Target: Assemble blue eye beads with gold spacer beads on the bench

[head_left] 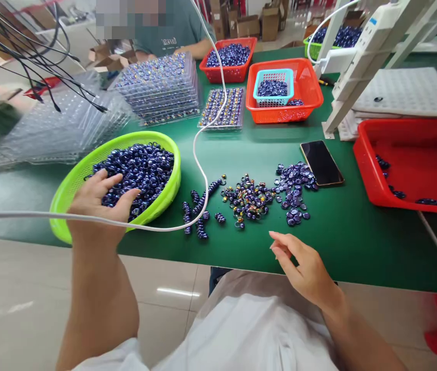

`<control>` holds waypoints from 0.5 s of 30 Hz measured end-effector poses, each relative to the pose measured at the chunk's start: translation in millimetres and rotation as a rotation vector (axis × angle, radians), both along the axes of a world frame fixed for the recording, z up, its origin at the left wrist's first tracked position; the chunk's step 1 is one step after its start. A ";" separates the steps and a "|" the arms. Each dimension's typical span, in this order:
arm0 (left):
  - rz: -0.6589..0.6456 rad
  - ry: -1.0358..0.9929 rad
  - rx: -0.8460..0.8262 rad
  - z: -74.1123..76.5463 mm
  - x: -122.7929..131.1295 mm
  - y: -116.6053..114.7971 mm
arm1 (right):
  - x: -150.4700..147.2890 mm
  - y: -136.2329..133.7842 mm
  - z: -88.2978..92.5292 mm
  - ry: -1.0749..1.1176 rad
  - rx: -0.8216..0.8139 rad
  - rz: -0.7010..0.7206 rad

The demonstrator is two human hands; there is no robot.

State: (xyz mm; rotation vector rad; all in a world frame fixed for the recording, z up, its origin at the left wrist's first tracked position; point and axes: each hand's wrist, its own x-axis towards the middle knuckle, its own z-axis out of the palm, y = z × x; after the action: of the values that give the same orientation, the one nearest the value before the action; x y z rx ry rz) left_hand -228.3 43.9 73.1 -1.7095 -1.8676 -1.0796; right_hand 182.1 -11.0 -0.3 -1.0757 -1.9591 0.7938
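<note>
My left hand (97, 203) is over the left side of a lime-green basket (175, 170), thumb and fingers spread, touching or just above a heap of small shiny dark-blue ring-like parts (145, 167). My right hand (305, 268) hovers by the table's front edge, fingers loosely bent and slightly apart, with nothing visible in them. Beyond it lie a pile of blue-and-gold hooked pieces (249, 198) and a scatter of flat dark-blue discs (296, 188). Short stacked rows of blue parts (203, 206) rest between the basket and the hooked pieces.
A white cable (156, 228) crosses in front of my left wrist and loops over the table. A phone (322, 162) lies beside the discs. Red bins (415, 203), stacked filled clear trays (160, 93) and a metal post (357, 67) stand around. A person (172, 31) sits opposite.
</note>
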 end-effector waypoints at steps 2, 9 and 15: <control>-0.010 0.031 0.004 -4.9 14.5 -0.3 | -1.1 -0.3 -1.9 -0.011 -0.004 -0.004; -0.653 0.027 -0.474 -56.8 147.8 -29.4 | -3.2 -2.3 -6.0 -0.036 -0.008 0.002; -0.574 0.067 -0.582 -78.9 172.1 -24.7 | 1.3 -6.2 -8.5 -0.027 -0.013 0.001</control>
State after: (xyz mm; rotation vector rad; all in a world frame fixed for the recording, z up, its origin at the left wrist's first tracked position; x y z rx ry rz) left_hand -56.2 19.3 -5.8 -2.6902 -1.8005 -0.6588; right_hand 183.4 -17.2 -8.8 -1.0987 -1.9798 0.7970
